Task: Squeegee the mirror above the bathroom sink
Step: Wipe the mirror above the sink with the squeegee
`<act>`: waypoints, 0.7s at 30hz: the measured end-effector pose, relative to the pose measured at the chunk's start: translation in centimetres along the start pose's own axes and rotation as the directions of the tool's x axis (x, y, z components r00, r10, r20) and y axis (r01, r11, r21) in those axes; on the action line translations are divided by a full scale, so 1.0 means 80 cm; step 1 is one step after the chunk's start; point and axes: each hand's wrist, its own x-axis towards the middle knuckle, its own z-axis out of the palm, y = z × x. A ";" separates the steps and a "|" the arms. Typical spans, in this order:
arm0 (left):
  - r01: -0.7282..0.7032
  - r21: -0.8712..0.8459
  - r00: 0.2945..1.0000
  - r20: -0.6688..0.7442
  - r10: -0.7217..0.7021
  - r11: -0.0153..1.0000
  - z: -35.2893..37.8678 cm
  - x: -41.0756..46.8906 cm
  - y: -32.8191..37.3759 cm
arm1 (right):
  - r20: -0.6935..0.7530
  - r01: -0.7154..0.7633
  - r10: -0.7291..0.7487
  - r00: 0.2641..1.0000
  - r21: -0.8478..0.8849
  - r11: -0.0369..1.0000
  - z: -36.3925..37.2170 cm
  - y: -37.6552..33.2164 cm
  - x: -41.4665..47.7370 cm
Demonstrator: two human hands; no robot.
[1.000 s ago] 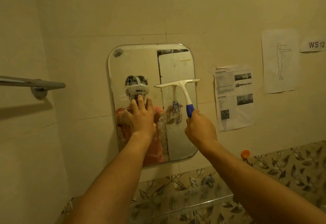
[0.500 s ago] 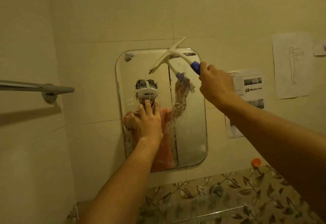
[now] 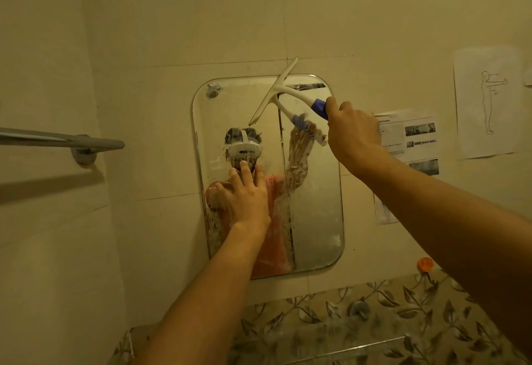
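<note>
Glossy cream wall tiles (image 3: 201, 19) with thin grout lines fill the background, and a band of leaf-patterned tiles (image 3: 403, 307) runs below them. On this wall hangs the mirror (image 3: 316, 206), an upright frameless pane with rounded corners and a metal stud (image 3: 213, 90) near its top left corner. Wet, soapy streaks and specks cover its left side and middle; the right strip looks smoother, though hazy.

The squeegee (image 3: 280, 92) is held across the mirror's top edge, near the top right corner. It is a white plastic T with a long, narrow blade, tilted steeply so the upper tip passes over the tile above, and its handle ends in a blue grip. Whether the blade touches the glass cannot be told. The right hand (image 3: 352, 131) is wrapped round that blue grip, fingers curled tight. The left hand (image 3: 244, 195) lies flat on the mirror's left half, fingers straight and slightly spread.

A grey metal towel bar (image 3: 57, 138) juts out at the left. 2 paper sheets hang right of the mirror: a printed sheet (image 3: 408, 140) with photos and a line-drawn figure sheet (image 3: 486, 102). A small orange object (image 3: 425, 264) sits at the patterned band's top edge.
</note>
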 end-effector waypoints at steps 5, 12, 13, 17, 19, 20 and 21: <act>-0.009 0.001 1.000 -0.023 0.009 1.000 0.003 0.001 -0.001 | 0.032 -0.041 0.039 0.999 0.037 0.998 0.012 0.001 -0.016; -0.009 -0.005 0.999 -0.034 0.009 1.000 0.005 0.002 -0.003 | 0.076 -0.062 0.060 0.995 0.033 0.998 0.010 -0.007 -0.027; -0.011 -0.005 0.999 -0.034 0.011 1.000 0.006 0.002 -0.003 | 0.084 -0.071 0.068 0.994 0.037 0.997 0.011 -0.008 -0.029; -0.013 -0.008 0.999 -0.040 0.012 1.000 0.008 0.003 -0.004 | 0.114 -0.110 0.102 0.988 0.069 0.992 0.016 -0.009 -0.043; -0.014 -0.010 0.999 -0.036 0.014 1.000 0.008 0.003 -0.003 | 0.127 -0.132 0.121 0.984 0.081 0.988 0.020 -0.010 -0.052; -0.015 -0.008 0.999 -0.034 0.015 1.000 0.007 0.003 -0.002 | 0.135 -0.147 0.134 0.982 0.092 0.985 0.022 -0.012 -0.056; -0.016 -0.004 0.999 -0.033 0.016 1.000 0.007 0.003 -0.002 | 0.146 -0.161 0.145 0.979 0.105 0.981 0.024 -0.013 -0.061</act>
